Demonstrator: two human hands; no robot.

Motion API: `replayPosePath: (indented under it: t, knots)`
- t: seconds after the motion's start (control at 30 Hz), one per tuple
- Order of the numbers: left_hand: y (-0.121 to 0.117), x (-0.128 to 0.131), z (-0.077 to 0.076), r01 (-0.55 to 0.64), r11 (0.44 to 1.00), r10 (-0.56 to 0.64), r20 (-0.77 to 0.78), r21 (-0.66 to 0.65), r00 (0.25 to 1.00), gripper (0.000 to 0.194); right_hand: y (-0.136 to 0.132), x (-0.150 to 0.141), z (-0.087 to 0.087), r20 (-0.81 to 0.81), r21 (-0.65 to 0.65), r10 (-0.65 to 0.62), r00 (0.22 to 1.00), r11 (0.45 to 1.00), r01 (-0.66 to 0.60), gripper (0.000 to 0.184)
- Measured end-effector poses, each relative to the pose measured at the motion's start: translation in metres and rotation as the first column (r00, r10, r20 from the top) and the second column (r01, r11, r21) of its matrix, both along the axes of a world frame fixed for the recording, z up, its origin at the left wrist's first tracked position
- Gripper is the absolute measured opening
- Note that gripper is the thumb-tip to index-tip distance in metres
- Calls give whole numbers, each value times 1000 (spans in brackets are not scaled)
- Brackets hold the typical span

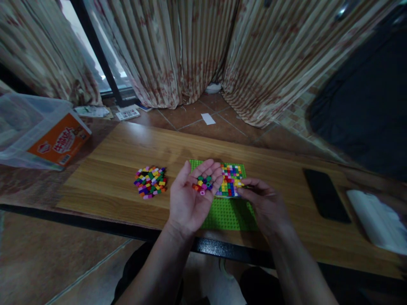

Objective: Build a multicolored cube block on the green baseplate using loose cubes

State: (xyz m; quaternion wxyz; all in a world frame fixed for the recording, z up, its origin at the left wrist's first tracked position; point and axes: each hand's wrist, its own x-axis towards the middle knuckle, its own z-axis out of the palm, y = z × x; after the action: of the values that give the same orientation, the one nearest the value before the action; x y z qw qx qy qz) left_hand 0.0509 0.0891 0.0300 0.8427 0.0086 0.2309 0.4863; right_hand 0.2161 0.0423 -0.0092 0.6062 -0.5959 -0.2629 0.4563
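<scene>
While left hand [190, 201] cups bricks [203, 183], clear bin [47, 140] shows blurred contents [14, 118].

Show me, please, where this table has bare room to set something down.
The wooden table has bare wood between its left end and the loose brick pile, and between the green baseplate and the black phone, beyond the right hand. It is crowded around the baseplate's far half, with placed bricks, that hand's fingers and the left hand, carrying loose bricks.
</scene>
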Motion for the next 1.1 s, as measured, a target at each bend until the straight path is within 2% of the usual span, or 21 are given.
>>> replayPosePath:
  t: [0.13, 0.47, 0.57, 0.63, 0.73, 0.8, 0.87, 0.93, 1.03, 1.1]
  knots:
    - [0, 0, 2, -2, 1000, 2, -4, 1, 1000, 43, 0, 1, -2, -12, 6, 11, 1000, 1000, -11, 27]
    - [-1, -1, -1, 5, 1000, -5, -5, -5, 1000, 43, -1, 4, -5, 75, 35, 23, 997, 999, -25, 27]
    - [-1, -1, 0, 16, 1000, -16, -2, 6, 1000, 46, -1, 7, -5, 148, 47, 15, 989, 999, -22, 25]
    - [-2, 0, 1, 33, 999, -33, 4, 28, 999, 48, -2, 5, -1, 260, 97, -52, 964, 995, 27, 19]
    - [-4, 1, 1, 74, 996, -75, 13, 57, 997, 51, -5, -8, 13, 518, 228, -155, 841, 973, 39, 9]
    - [-5, 2, 1, 89, 994, -91, 21, 65, 996, 53, -8, -21, 24, 687, 283, -131, 714, 954, -96, 9]
    - [-6, 2, 1, 101, 992, -103, 27, 70, 994, 53, -9, -34, 33, 808, 266, -57, 587, 924, -276, 17]
    - [-6, 2, 2, 122, 990, -125, 39, 75, 991, 53, -9, -43, 38, 881, 209, 3, 473, 895, -394, 25]
    - [-7, 2, 3, 137, 987, -142, 68, 82, 988, 53, -7, -48, 40, 939, 125, 40, 343, 886, -446, 30]
    - [-8, 3, 4, 134, 988, -140, 75, 83, 987, 53, -6, -49, 38, 956, 88, 54, 288, 885, -457, 31]
